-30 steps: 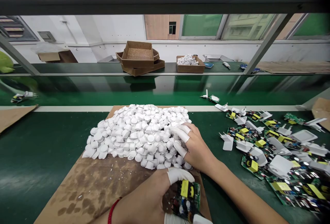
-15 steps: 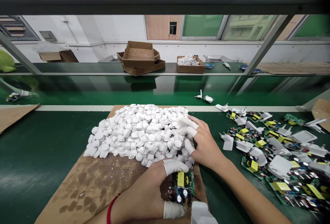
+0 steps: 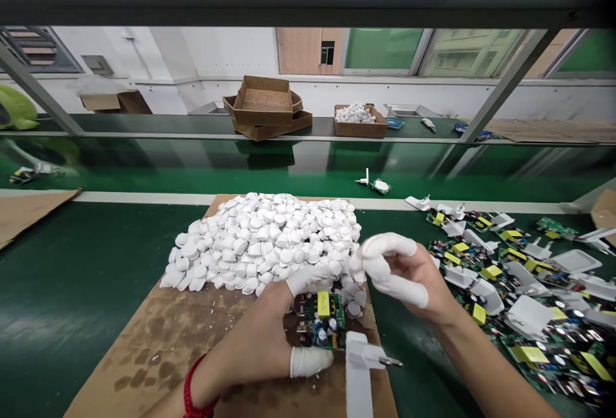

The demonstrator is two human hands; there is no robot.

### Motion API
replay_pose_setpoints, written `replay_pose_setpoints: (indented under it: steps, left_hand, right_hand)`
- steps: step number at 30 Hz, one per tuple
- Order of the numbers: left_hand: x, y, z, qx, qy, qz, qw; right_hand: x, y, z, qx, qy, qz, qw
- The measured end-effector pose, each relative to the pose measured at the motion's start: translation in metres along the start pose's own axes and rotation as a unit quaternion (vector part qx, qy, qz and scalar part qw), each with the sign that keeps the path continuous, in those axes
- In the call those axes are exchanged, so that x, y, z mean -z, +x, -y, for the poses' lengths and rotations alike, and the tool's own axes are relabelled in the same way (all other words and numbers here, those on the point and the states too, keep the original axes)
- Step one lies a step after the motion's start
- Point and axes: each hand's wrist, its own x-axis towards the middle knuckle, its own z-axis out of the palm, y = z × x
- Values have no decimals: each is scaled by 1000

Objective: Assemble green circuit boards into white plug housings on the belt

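My left hand [image 3: 274,328], with white finger covers, grips a small green circuit board [image 3: 315,318] by its edges over the cardboard sheet. The board carries a yellow transformer and round capacitors. At its lower right hangs a white plug piece [image 3: 359,370] with metal pins. My right hand [image 3: 404,277], also in white finger covers, is raised right of the board, its fingertips pinched on a small white cap [image 3: 368,267], partly hidden by the fingers. Just behind both hands, a heap of small white caps [image 3: 264,238] covers the far part of the cardboard sheet [image 3: 192,347].
To the right, many circuit boards with white plug pieces [image 3: 524,312] lie on the green bench. Another board [image 3: 382,185] lies on the green strip behind. Beyond stand stacked cardboard trays [image 3: 264,110] and a box of white pieces [image 3: 360,128]. A metal bar crosses overhead.
My right hand has come away from the heap toward me and the right, its fingers now pinched together. My left hand has shifted slightly left and up with the board, showing more of the plug piece.
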Motion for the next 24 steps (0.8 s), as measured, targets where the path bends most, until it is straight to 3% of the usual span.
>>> replay_pose_setpoints:
  steps: [3,5,10,15,20,24]
  left_hand:
    - [3,2,-1,1,7,-7,1000]
    - [5,2,-3,14,23,-14,1000]
    - [8,-1,6,27,-23,-45,998]
    - [7,-3,15,-25,-145,-12,989]
    - [5,3,5,-81,-229,52,969]
    - [1,2,10,-81,-263,53,960]
  right_hand:
    - [-8,-6,9,-72,186,144,969]
    - [-12,-8,11,-102,230,182,951]
    - [-14,-11,5,-127,281,183,933]
    - [-23,-11,-5,-16,245,65,967]
    - [-32,-8,-9,-32,221,140,965]
    - [-34,-5,-12,-18,202,169,964]
